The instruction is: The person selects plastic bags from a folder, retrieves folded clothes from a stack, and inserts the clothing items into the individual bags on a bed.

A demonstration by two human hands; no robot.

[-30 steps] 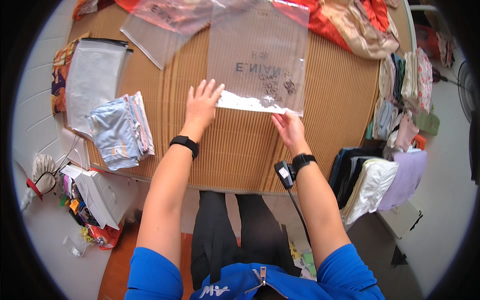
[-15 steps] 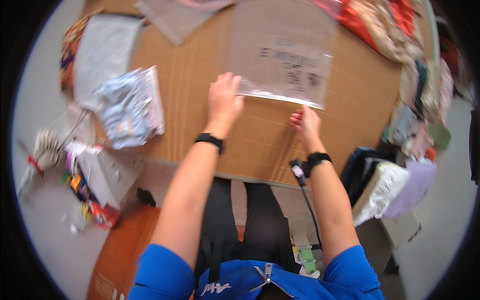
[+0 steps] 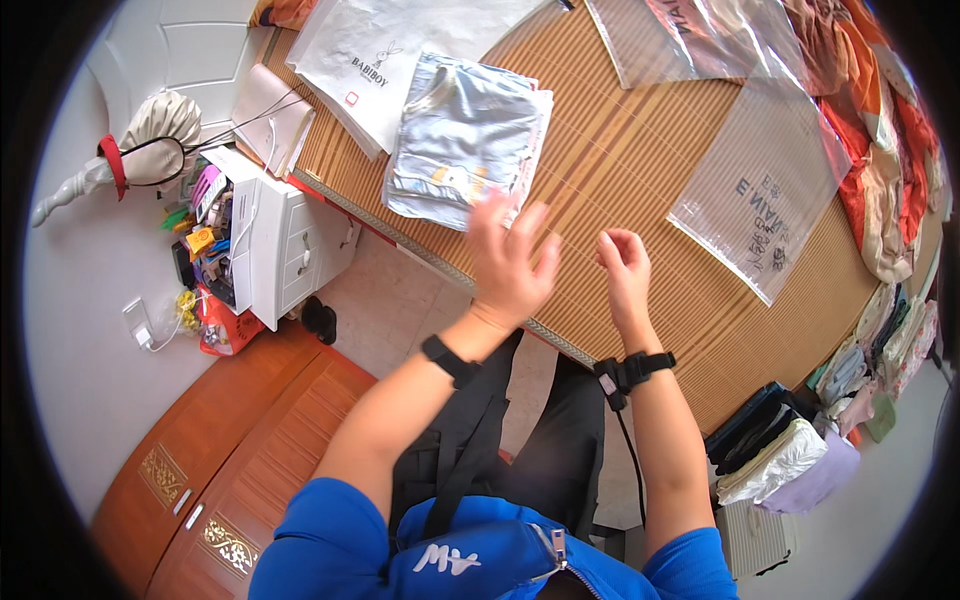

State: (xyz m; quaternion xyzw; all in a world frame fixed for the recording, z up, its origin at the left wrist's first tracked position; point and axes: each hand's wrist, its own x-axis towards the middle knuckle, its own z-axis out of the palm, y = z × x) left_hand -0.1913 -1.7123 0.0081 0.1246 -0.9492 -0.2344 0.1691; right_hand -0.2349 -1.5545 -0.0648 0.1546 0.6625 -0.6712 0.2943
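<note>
A neat stack of folded clothes (image 3: 465, 125), light blue on top with a pale pink edge beneath, lies on the striped woven mat (image 3: 590, 150). At its near edge is my left hand (image 3: 508, 265), fingers spread, slightly blurred and holding nothing. I cannot tell whether its fingertips touch the cloth. My right hand (image 3: 625, 280) hovers over the mat to the right, fingers curled in and thumb close to the forefinger, with nothing visible between them. Farther right, a clear plastic bag (image 3: 745, 195) with dark print lies flat, apart from both hands.
White printed packaging bags (image 3: 350, 65) lie behind the stack. Orange and tan fabric (image 3: 885, 190) is heaped at the far right. Folded items (image 3: 780, 450) hang by the mat's right edge. A white drawer cabinet (image 3: 295, 245) and a wooden cabinet (image 3: 210, 480) stand left.
My view has turned left. Both hands have come away from the clear bag's edge, which they were at before. My left hand is now beside the folded clothes.
</note>
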